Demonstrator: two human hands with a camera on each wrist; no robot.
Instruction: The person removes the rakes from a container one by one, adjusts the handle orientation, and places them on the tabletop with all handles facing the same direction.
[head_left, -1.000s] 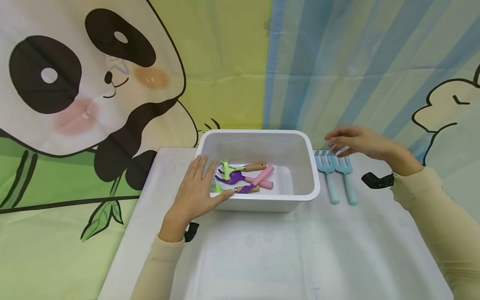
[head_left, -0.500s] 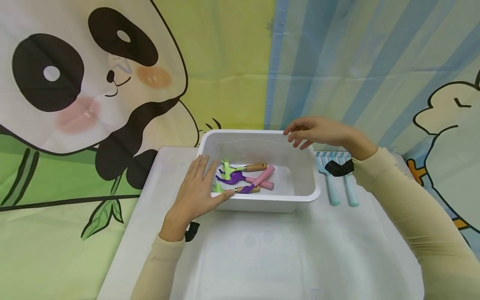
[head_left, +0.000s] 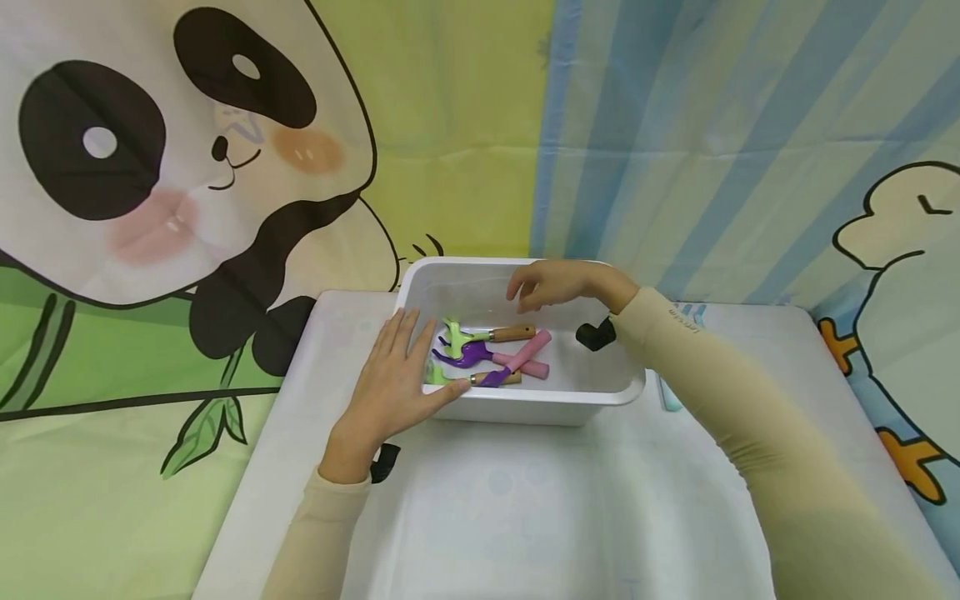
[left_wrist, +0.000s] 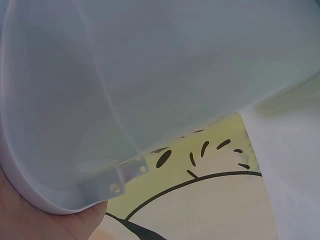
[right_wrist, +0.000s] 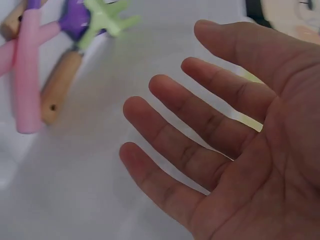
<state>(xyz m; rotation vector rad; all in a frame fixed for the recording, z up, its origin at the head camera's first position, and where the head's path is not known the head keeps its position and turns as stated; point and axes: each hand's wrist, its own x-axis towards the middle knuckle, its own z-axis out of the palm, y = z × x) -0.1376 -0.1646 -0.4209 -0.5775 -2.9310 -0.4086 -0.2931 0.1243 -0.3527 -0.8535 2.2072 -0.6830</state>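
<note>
A white plastic bin (head_left: 525,395) stands on the table. My left hand (head_left: 390,385) rests on its left front corner, fingers straight and thumb along the front rim; the left wrist view shows that hand touching the rim (left_wrist: 30,195). Over the bin's back right part, my right hand (head_left: 564,283) hovers with relaxed fingers and holds nothing. Below it lie small garden tools: a green hand rake (head_left: 456,339) with a wooden handle (right_wrist: 62,82), a purple hand rake (head_left: 468,357) with a pink handle, a crossing purple tool with a pink handle (head_left: 531,348), and a partly hidden green one (head_left: 435,375).
Right of the bin lies a light blue garden fork (head_left: 669,393), mostly covered by the right sleeve (head_left: 735,417); tines show beyond the sleeve. A white cloth (head_left: 495,500) covers the table. A printed panda curtain (head_left: 465,125) hangs behind.
My right hand has moved left from above the blue forks to over the bin, and its sleeve now covers most of the forks. The left hand stays on the rim.
</note>
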